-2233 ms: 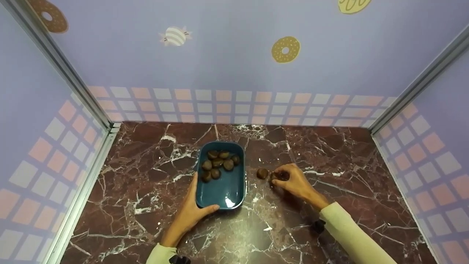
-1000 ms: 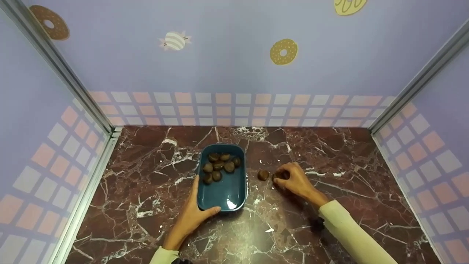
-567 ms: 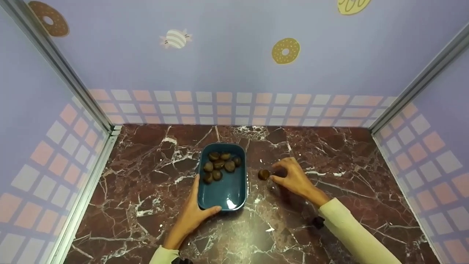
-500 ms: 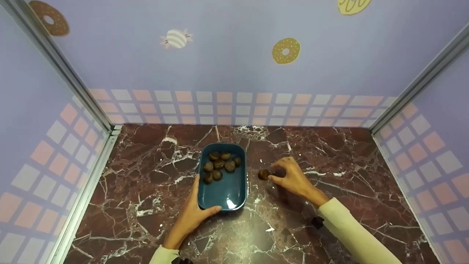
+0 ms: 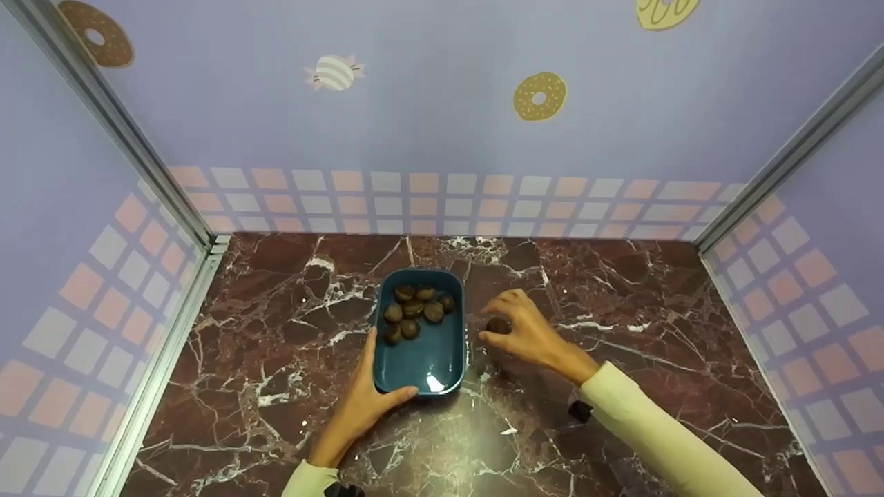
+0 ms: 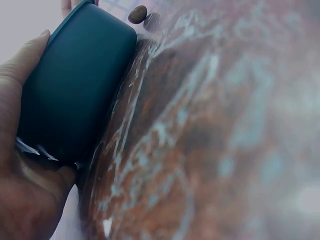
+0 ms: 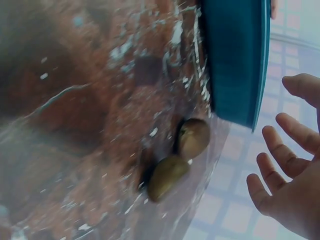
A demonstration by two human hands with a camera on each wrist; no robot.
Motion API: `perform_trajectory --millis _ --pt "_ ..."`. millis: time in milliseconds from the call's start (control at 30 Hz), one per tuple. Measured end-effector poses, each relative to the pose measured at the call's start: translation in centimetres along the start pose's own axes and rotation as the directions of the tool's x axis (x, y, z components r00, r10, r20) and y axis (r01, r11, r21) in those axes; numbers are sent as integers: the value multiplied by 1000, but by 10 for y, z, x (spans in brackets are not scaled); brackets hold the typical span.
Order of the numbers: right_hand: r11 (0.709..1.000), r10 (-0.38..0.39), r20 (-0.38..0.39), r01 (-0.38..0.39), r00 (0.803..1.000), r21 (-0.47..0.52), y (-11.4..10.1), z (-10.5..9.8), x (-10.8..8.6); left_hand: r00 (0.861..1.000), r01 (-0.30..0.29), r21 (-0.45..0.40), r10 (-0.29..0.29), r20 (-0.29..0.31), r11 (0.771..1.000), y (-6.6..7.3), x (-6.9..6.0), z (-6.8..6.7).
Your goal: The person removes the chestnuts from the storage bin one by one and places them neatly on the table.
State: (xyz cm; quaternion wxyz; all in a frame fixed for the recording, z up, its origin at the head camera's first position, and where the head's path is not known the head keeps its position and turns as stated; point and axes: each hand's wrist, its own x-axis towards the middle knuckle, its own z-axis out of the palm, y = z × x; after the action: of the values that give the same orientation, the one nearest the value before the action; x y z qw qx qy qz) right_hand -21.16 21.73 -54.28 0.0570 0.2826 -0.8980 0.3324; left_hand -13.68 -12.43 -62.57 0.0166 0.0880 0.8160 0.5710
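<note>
Your left hand (image 5: 366,407) grips the blue-green rectangular dish (image 5: 421,362) at its near left corner, thumb over the near rim and fingers along the left side. The dish stands upright on the marbled desk (image 5: 276,331), with a cluster of brown chestnuts (image 5: 413,308) gathered toward its far end. Your right hand (image 5: 530,335) is just beside the dish's right side, fingers spread and holding nothing, over two loose chestnuts (image 7: 194,138). In the right wrist view those two lie side by side on the desk, near the dish and outside it.
</note>
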Motion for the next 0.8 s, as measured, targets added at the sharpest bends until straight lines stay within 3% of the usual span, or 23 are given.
perform_trajectory --millis 333,800 --pt "997 -71 18 71 997 -14 -21 15 20 1000 9 -11 -9 -3 1000 2 0 0" --pt "998 -45 129 39 991 45 -41 39 40 1000 10 -62 -8 30 998 -1 1 -1"
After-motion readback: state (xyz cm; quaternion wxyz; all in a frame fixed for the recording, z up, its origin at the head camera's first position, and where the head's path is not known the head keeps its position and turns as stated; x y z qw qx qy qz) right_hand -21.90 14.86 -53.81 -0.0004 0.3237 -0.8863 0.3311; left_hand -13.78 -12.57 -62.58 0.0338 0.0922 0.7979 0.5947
